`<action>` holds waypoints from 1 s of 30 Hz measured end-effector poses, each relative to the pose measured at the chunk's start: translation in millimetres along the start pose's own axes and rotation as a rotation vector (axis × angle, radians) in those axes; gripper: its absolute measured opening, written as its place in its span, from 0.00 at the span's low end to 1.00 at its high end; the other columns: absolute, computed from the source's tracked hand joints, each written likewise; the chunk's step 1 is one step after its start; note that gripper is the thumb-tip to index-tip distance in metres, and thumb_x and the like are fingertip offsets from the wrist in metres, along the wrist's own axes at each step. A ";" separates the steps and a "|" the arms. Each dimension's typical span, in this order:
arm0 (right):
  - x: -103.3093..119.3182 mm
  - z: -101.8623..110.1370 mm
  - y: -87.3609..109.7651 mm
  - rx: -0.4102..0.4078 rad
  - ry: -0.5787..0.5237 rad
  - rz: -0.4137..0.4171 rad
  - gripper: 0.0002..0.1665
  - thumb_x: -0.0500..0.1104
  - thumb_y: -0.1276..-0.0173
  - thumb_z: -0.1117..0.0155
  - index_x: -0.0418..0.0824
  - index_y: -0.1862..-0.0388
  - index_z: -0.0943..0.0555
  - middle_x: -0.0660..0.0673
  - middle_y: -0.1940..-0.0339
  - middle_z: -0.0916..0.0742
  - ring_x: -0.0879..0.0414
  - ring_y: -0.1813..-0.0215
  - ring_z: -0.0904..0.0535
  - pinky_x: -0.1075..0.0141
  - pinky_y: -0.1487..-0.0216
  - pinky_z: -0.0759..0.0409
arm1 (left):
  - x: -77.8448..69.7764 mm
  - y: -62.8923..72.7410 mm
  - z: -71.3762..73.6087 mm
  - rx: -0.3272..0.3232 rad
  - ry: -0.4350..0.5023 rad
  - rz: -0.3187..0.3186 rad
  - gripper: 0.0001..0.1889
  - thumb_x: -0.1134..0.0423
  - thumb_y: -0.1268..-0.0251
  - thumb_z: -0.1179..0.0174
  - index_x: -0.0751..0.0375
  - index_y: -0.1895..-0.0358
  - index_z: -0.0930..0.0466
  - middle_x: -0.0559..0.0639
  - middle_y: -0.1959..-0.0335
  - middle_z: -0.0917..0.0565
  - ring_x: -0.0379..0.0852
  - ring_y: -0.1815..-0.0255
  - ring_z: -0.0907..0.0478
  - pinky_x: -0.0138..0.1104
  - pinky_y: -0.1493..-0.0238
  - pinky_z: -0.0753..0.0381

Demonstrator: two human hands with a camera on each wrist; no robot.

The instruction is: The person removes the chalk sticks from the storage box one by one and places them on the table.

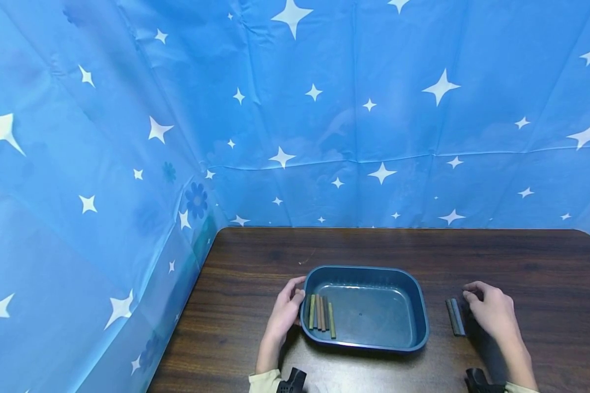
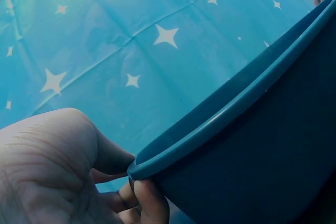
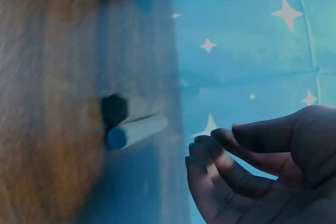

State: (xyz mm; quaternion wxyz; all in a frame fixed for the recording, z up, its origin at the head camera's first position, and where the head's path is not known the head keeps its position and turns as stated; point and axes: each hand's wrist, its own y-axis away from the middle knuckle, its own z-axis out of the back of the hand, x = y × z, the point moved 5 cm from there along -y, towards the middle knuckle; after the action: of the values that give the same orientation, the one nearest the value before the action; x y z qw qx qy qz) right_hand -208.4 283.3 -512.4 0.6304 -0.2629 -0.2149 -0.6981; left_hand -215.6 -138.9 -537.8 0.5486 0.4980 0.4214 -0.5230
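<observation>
My left hand (image 1: 284, 312) pinches the left edge of a dark blue plastic basin (image 1: 359, 346). In the left wrist view its thumb and fingers hold the basin's rim (image 2: 210, 124) from both sides. Inside the basin, along its left end, lie several thin coloured sticks (image 1: 322, 313) in yellow-green, brown and dark tones. My right hand (image 1: 494, 311) hovers beside two short sticks on the table, a dark stick (image 1: 452, 317) and a blue-grey stick (image 1: 458, 316). Its fingers bend loosely with nothing between them. Seen from the right wrist, the dark stick's end (image 3: 114, 108) looks six-sided.
The sticks and basin are on a dark wood-grain table (image 1: 255, 262). A blue cloth (image 1: 324, 125) with white stars hangs behind the table and along its left side. A small pale mark (image 1: 302, 262) shows on the tabletop behind the basin.
</observation>
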 end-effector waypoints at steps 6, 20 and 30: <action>13.1 7.4 4.4 -0.093 -0.031 0.052 0.16 0.37 0.20 0.44 0.24 0.49 0.17 0.35 0.65 0.13 0.51 0.68 0.22 0.57 0.67 0.31 | 0.1 -0.2 0.7 -0.003 0.002 0.002 0.20 0.68 0.22 0.52 0.65 0.31 0.26 0.63 0.56 0.23 0.47 0.70 0.24 0.30 0.84 0.24; 67.4 2.0 21.3 -0.068 -0.303 0.025 0.21 0.45 0.16 0.46 0.29 0.40 0.19 0.35 0.58 0.12 0.67 0.66 0.18 0.69 0.65 0.16 | 2.1 -0.9 1.9 -0.002 -0.008 0.011 0.20 0.67 0.22 0.52 0.64 0.31 0.26 0.64 0.55 0.22 0.48 0.69 0.22 0.32 0.83 0.23; 99.2 -28.2 24.0 0.061 -0.491 -0.004 0.21 0.44 0.17 0.46 0.29 0.36 0.23 0.34 0.53 0.13 0.58 0.59 0.15 0.66 0.59 0.12 | 1.7 -1.5 1.2 0.001 0.002 0.005 0.20 0.68 0.21 0.52 0.64 0.31 0.27 0.62 0.55 0.23 0.48 0.68 0.23 0.32 0.82 0.23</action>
State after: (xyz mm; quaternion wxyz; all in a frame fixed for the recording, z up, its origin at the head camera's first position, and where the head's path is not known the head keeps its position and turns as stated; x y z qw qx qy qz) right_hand -193.9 186.6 -471.6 0.5657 -0.4050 -0.3831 -0.6076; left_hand -216.9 -140.3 -539.4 0.5493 0.4996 0.4204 -0.5215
